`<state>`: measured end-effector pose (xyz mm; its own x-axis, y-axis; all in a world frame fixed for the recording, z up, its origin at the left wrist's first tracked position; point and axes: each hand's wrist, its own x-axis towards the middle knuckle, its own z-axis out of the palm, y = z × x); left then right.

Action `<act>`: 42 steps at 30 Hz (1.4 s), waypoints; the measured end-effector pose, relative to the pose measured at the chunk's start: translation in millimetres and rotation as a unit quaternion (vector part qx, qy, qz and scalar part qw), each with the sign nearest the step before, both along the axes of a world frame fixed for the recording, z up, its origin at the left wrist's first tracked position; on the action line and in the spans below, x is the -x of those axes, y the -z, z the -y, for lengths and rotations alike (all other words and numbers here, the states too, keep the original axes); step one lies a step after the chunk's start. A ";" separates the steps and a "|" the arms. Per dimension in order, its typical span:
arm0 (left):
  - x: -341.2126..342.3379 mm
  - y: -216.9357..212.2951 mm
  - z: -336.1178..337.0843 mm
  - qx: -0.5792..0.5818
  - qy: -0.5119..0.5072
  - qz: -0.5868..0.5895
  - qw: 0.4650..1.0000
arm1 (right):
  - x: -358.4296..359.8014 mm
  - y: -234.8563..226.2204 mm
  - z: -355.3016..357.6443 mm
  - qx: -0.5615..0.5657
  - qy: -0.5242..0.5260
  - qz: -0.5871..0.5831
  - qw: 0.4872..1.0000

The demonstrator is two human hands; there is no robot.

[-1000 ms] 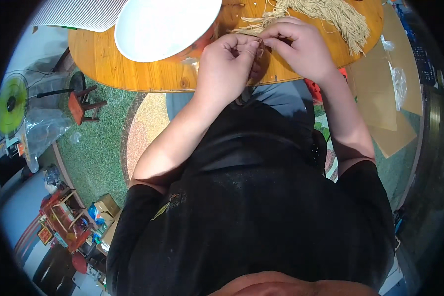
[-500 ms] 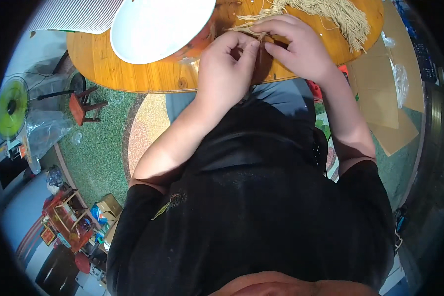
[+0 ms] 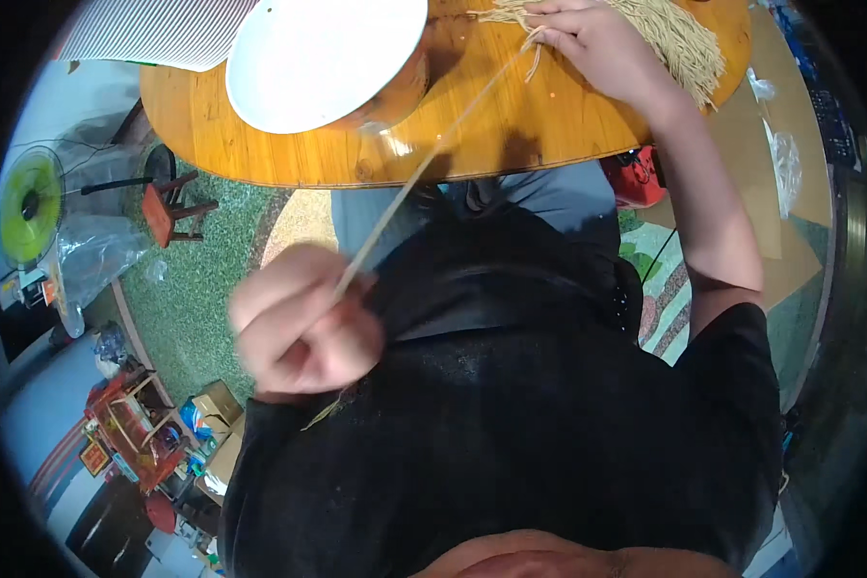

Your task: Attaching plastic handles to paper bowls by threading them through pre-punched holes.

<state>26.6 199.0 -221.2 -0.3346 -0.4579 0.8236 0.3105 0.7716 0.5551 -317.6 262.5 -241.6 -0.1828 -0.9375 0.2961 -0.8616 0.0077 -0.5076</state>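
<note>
A thin beige strand (image 3: 422,171) stretches taut between my two hands, slanting across the wooden table's edge. My left hand (image 3: 303,323), blurred by motion, is drawn back in front of my chest with its fingers closed on the strand's near end. Over the far right of the table, my right hand (image 3: 597,48) pinches the far end among other strands. Next to it lies a thick bundle of beige, string-like strands (image 3: 689,58), partly hidden by that hand. A short loose end hangs below the right fingertips.
A white oval dish (image 3: 328,63) rests on a reddish, round container (image 3: 395,96) on the wooden table (image 3: 250,159). A ribbed white panel (image 3: 154,34) is at the far left. On the floor are a small stool (image 3: 169,214), a green fan (image 3: 31,207) and flattened cardboard (image 3: 737,183).
My left hand has pulled from the table back toward my chest, drawing the strand out long. My right hand has shifted slightly farther away and stays at the bundle.
</note>
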 end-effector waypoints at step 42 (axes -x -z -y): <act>39.4 -36.4 100.6 0.166 -0.043 0.411 0.896 | -169.2 6.6 7.5 0.280 0.072 0.298 0.910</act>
